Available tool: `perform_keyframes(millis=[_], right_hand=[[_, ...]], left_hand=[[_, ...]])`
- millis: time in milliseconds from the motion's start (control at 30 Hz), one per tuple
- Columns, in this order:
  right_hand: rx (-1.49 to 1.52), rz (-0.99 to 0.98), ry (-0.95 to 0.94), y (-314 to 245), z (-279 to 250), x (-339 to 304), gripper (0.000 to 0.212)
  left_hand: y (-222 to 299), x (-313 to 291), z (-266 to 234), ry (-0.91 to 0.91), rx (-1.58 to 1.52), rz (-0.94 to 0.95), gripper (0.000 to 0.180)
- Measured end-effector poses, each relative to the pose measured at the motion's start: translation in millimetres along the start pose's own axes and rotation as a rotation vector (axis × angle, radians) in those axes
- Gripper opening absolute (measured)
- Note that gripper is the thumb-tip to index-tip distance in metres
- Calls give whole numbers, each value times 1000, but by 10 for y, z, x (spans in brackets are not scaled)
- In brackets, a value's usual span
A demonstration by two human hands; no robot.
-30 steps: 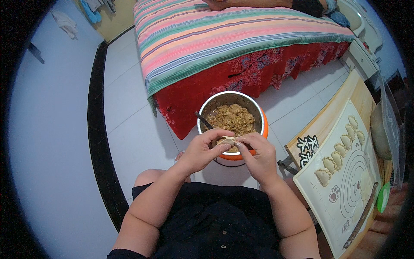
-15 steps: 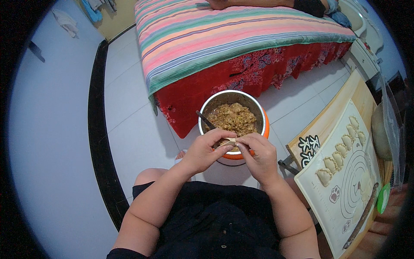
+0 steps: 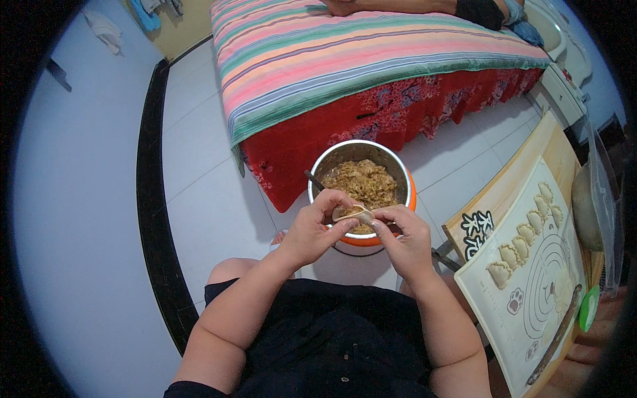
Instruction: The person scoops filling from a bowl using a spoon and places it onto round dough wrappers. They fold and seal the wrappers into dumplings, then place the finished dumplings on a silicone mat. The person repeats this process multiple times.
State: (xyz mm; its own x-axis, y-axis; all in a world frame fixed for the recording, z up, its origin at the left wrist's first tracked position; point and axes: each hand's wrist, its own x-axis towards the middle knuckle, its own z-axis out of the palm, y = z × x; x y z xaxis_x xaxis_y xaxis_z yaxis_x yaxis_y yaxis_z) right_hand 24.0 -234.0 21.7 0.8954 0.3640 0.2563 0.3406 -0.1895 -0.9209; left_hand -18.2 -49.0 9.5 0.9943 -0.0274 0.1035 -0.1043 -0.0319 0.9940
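A folded dumpling (image 3: 356,213) of pale dough is pinched between both my hands, just above the near rim of a steel pot. My left hand (image 3: 314,226) grips its left side with thumb and fingers. At its right end my right hand (image 3: 405,241) closes thumb and forefinger on the dough edge. Brown minced filling (image 3: 367,182) lies in the steel pot (image 3: 359,144), which has an orange outer band. A dark utensil handle (image 3: 313,179) leans on the pot's left rim. What is inside the dumpling is mostly hidden by the dough and my fingers.
On the right, a white mat (image 3: 488,306) on a wooden board (image 3: 564,142) carries several finished dumplings (image 3: 519,249), a dark rolling pin (image 3: 556,335) and a green-edged item (image 3: 588,309). Beyond the pot stands a bed with a striped cover (image 3: 371,50); a person's leg (image 3: 398,4) rests on it.
The dumpling has turned so its curved edge shows more between my fingers. My right hand has shifted slightly right, and my left fingers have moved up a little.
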Motion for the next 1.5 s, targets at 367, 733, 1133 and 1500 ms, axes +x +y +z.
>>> perform_keyframes(millis=[367,733,1133,1500], right_hand=[[-82,-116,32,-16,9,20,20],[-252,-288,29,-57,-11,28,12],[87,-108,136,-21,71,-34,9],[-124,-284,25,-40,22,45,23]], left_hand=[[120,15,-12,-79,299,86,22],[148,8,-9,-129,369,146,18],[190,16,131,-108,-174,-181,51],[95,6,100,-95,138,-170,32]])
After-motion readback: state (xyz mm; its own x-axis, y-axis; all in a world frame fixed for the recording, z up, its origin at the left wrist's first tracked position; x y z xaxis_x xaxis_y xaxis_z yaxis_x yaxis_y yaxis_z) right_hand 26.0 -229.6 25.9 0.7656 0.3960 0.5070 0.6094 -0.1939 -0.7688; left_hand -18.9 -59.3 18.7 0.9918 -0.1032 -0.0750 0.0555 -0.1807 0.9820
